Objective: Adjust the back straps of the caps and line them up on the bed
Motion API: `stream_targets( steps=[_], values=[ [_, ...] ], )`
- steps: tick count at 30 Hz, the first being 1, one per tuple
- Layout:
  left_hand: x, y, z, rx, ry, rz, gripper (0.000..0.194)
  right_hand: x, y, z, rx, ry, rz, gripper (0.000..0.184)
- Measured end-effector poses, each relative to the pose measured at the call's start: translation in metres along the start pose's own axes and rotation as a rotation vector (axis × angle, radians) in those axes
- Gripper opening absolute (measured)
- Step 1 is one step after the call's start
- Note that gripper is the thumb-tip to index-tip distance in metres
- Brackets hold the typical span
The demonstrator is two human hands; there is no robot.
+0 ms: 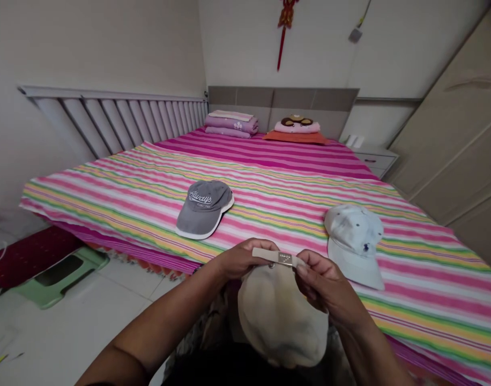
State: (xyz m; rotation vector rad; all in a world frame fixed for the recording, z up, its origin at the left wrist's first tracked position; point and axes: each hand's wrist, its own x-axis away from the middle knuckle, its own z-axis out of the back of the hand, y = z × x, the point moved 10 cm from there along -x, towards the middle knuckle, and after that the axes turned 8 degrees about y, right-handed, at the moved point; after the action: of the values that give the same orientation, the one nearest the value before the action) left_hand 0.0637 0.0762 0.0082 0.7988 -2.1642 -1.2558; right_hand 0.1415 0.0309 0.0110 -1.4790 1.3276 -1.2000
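My left hand and my right hand both pinch the back strap of a cream baseball cap, which hangs below them, close to my body. A small metal buckle sits on the strap between my hands. To the far side, a grey cap with "Always" lettering and white trim lies on the striped bedsheet. A pale blue cap with a small dark logo lies to the right, just beyond my right hand. Neither touches my hands.
The striped bed fills the middle of the view, with folded purple bedding and a pillow at its head. A green step stool stands on the tiled floor at the left. A wardrobe stands at the right.
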Motion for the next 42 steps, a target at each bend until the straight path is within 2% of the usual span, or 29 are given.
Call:
stream_targets(
  steps=[6,15,21,25,29,33,36,39,40,42],
  values=[
    [-0.001,-0.007,-0.014,-0.065,-0.089,0.088,0.023,-0.002,-0.006,-0.002,0.051,0.003,0.051,0.031],
    [0.001,-0.021,-0.016,0.117,-0.121,0.117,0.018,0.004,-0.012,-0.015,0.015,-0.04,0.039,0.029],
    [0.004,-0.023,-0.021,0.112,-0.092,0.14,0.021,0.007,-0.012,-0.018,-0.015,-0.069,0.041,0.029],
    [0.005,-0.019,-0.022,0.075,-0.041,0.095,0.027,0.007,-0.011,-0.017,-0.022,-0.061,0.048,0.029],
    [0.004,-0.013,-0.024,0.055,-0.043,0.024,0.032,0.006,-0.011,-0.019,-0.047,-0.067,0.06,0.027],
    [0.001,-0.009,-0.01,0.128,0.014,-0.016,0.031,0.001,-0.02,-0.01,-0.247,-0.019,0.118,0.026],
    [0.0,0.004,0.006,0.177,0.09,-0.123,0.031,-0.006,-0.032,0.018,-0.46,0.144,0.211,0.025],
    [-0.002,0.012,0.016,0.217,0.127,-0.183,0.03,-0.013,-0.029,0.04,-0.535,0.242,0.203,0.023],
    [-0.003,0.013,0.018,0.236,0.135,-0.192,0.029,-0.017,-0.024,0.041,-0.517,0.214,0.164,0.024],
    [-0.005,0.012,0.024,0.278,0.161,-0.196,0.029,-0.021,-0.007,0.026,-0.401,0.031,0.024,0.039]
  ],
)
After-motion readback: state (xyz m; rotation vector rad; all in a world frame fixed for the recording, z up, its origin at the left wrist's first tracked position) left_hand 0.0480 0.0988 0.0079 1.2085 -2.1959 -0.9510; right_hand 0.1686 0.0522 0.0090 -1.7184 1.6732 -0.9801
